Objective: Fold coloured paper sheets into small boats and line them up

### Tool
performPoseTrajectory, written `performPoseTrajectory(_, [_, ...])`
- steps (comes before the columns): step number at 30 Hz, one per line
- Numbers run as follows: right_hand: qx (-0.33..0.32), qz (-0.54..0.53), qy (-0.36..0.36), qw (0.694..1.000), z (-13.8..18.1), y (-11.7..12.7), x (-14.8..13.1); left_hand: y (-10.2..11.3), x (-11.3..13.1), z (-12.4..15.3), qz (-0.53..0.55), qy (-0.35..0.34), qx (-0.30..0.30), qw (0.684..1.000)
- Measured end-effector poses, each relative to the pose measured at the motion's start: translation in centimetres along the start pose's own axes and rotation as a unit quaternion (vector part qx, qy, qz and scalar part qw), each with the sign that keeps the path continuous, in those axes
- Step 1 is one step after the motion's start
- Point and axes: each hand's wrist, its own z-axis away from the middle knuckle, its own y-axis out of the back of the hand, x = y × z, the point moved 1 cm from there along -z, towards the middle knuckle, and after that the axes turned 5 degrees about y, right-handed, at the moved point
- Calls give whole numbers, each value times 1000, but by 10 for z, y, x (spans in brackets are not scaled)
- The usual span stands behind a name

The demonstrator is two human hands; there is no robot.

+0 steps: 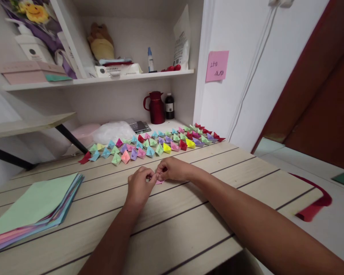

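Both hands meet over the middle of the wooden table (189, 210), their fingertips pinched on a small piece of pink folded paper (159, 182). My left hand (140, 183) grips it from the left, thumb and forefinger pressed together. From the right, my right hand (172, 169) pinches it with curled fingers. Most of the paper is hidden behind the fingers, so its exact shape cannot be made out. Just beyond the hands stand rows of small folded paper boats (150, 152) in green, blue, yellow, pink, purple and red.
A stack of coloured paper (37, 202) lies at the left, green sheet on top. Behind the boats are a plastic bag (113, 131), a red jug (156, 108) and a dark bottle (169, 107). A raised wooden shelf (31, 125) with black legs juts in at the left.
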Motion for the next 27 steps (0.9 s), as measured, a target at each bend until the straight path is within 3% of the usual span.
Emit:
performPoseTrajectory(10, [18, 99, -15, 995, -1, 4, -5, 0, -2, -1, 4, 0, -19, 1000])
performPoseTrajectory(17, [30, 147, -5, 989, 4, 8, -7, 10, 1, 3, -9, -50, -79, 996])
performPoseTrajectory(27, [96, 130, -9, 987, 2, -1, -7, 8, -4, 1, 31, -55, -38, 997])
